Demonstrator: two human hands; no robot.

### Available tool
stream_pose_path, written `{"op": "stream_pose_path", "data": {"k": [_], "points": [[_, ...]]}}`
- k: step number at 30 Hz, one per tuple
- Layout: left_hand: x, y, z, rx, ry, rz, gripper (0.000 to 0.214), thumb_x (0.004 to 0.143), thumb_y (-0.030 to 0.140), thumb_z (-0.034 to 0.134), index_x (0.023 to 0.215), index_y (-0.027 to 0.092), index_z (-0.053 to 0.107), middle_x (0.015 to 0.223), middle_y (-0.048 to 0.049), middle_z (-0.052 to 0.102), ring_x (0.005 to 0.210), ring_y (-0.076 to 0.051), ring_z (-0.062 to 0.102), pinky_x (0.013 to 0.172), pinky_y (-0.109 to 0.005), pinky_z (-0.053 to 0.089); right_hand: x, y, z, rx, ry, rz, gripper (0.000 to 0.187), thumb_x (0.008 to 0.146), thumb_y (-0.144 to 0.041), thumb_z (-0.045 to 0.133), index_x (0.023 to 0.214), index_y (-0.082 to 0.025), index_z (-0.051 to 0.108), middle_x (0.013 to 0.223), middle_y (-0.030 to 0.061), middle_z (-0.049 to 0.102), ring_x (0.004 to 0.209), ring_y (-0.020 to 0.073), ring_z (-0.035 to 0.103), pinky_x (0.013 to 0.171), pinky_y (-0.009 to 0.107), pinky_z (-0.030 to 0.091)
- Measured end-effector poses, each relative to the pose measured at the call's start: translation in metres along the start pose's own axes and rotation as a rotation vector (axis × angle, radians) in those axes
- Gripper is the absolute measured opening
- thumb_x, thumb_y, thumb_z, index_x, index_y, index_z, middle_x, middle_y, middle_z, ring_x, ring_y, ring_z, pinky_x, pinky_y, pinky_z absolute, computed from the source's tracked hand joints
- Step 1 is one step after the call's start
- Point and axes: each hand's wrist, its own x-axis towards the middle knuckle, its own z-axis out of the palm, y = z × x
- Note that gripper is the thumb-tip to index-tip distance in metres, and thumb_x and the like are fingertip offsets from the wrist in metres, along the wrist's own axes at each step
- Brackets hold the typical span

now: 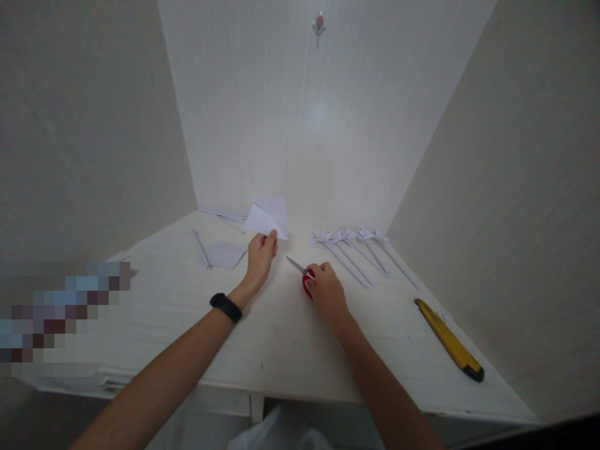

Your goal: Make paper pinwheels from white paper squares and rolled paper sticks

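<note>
Over the white table point(281, 350), the left hand point(263, 252) pinches white paper point(268, 219); the right hand point(327, 289) grips red-handled metal scissors point(297, 265) that, swung left, could tear the paper.

White paper point(266, 219) near red-handled scissors point(304, 271)

Single head-worn view, forward, down toward tabletop point(281, 340)

Red-handled scissors point(306, 274), wht paper sheet point(268, 217), wht paper sticks point(345, 264), yel/blk cutter point(447, 339), blk wristband point(226, 307), off-wht tbl point(281, 356)
</note>
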Motion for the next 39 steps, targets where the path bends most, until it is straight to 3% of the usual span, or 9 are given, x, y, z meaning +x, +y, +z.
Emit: {"op": "stream_pose_path", "data": {"k": [6, 11, 14, 17, 21, 23, 31, 35, 39], "points": [[0.000, 0.001, 0.000, 0.003, -0.006, 0.007, 0.038, 0.084, 0.038, 0.048, 0.052, 0.020, 0.039, 0.044, 0.0051, 0.037, 0.042, -0.008, 0.034, 0.044, -0.025, 0.025, -0.007, -0.009, -0.002, -0.073, -0.125, -0.073, 0.028, 0.087, -0.013, 0.048, 0.109, -0.017, 0.065, 0.108, 0.0123, 0.062, 0.101, 0.0212, 0.057, 0.084, 0.029, 0.043], [0.003, 0.004, -0.001, -0.010, 0.033, 0.001, 0.038, 0.084, 0.037, 0.047, 0.052, 0.020, 0.039, 0.044, 0.0049, 0.037, 0.042, -0.008, 0.034, 0.044, -0.025, 0.025, -0.023, -0.002, -0.061, 0.049, -0.393, -0.275, 0.018, 0.084, -0.023, 0.054, 0.091, -0.021, 0.071, 0.098, 0.0068, 0.070, 0.091, 0.0191, 0.062, 0.083, 0.028, 0.044], [0.006, 0.003, -0.002, -0.055, 0.067, -0.007, 0.038, 0.084, 0.038, 0.047, 0.051, 0.020, 0.038, 0.045, 0.0051, 0.036, 0.042, -0.008, 0.032, 0.043, -0.024, 0.024, -0.013, -0.010, -0.086, 0.042, -0.091, -0.148, 0.031, 0.091, -0.028, 0.041, 0.101, -0.019, 0.069, 0.107, 0.0094, 0.069, 0.105, 0.0228, 0.059, 0.094, 0.036, 0.040], [0.007, 0.001, -0.003, -0.062, 0.089, -0.006, 0.039, 0.085, 0.039, 0.046, 0.051, 0.020, 0.038, 0.045, 0.0053, 0.035, 0.042, -0.008, 0.032, 0.043, -0.024, 0.025, 0.003, -0.038, -0.059, 0.037, 0.223, -0.172, 0.046, 0.095, -0.033, 0.032, 0.132, -0.012, 0.050, 0.140, 0.0147, 0.047, 0.134, 0.0248, 0.035, 0.107, 0.042, 0.029], [0.009, 0.000, -0.006, 0.004, 0.133, 0.007, 0.037, 0.085, 0.039, 0.047, 0.053, 0.020, 0.039, 0.045, 0.0048, 0.037, 0.043, -0.009, 0.034, 0.044, -0.024, 0.027, 0.008, -0.068, 0.011, 0.068, -0.192, -0.313, 0.055, 0.096, -0.032, 0.032, 0.136, 0.005, 0.038, 0.144, 0.0243, 0.038, 0.137, 0.0248, 0.033, 0.109, 0.038, 0.030], [0.010, 0.001, -0.006, 0.019, 0.146, 0.009, 0.038, 0.085, 0.040, 0.047, 0.053, 0.021, 0.038, 0.045, 0.0048, 0.037, 0.044, -0.009, 0.035, 0.044, -0.024, 0.028, 0.010, -0.067, 0.024, 0.122, -0.198, -0.326, 0.057, 0.097, -0.033, 0.028, 0.137, 0.006, 0.036, 0.146, 0.0239, 0.035, 0.138, 0.0226, 0.031, 0.110, 0.034, 0.028], [0.010, 0.001, -0.004, -0.050, 0.073, 0.010, 0.040, 0.085, 0.039, 0.048, 0.051, 0.021, 0.037, 0.044, 0.0047, 0.035, 0.042, -0.008, 0.033, 0.042, -0.023, 0.026, 0.022, -0.026, -0.028, -0.065, -0.048, -0.011, 0.036, 0.097, -0.030, 0.032, 0.101, -0.013, 0.064, 0.108, 0.0152, 0.067, 0.104, 0.0229, 0.061, 0.086, 0.033, 0.044], [0.009, 0.000, -0.003, -0.054, 0.057, -0.032, 0.040, 0.085, 0.038, 0.048, 0.051, 0.021, 0.037, 0.043, 0.0048, 0.035, 0.041, -0.008, 0.033, 0.041, -0.023, 0.026, -0.002, -0.030, -0.031, -0.225, -0.336, 0.040, 0.039, 0.086, -0.041, 0.055, 0.109, -0.010, 0.059, 0.100, 0.0190, 0.068, 0.094, 0.0300, 0.065, 0.074, 0.036, 0.046], [0.007, -0.002, -0.003, 0.008, 0.017, -0.048, 0.038, 0.083, 0.040, 0.048, 0.052, 0.021, 0.039, 0.043, 0.0046, 0.037, 0.042, -0.009, 0.036, 0.042, -0.023, 0.027, -0.012, -0.034, -0.027, -0.231, -0.352, -0.035, 0.033, 0.087, -0.033, 0.053, 0.111, -0.012, 0.057, 0.104, 0.0189, 0.066, 0.096, 0.0303, 0.063, 0.074, 0.036, 0.046]]}}
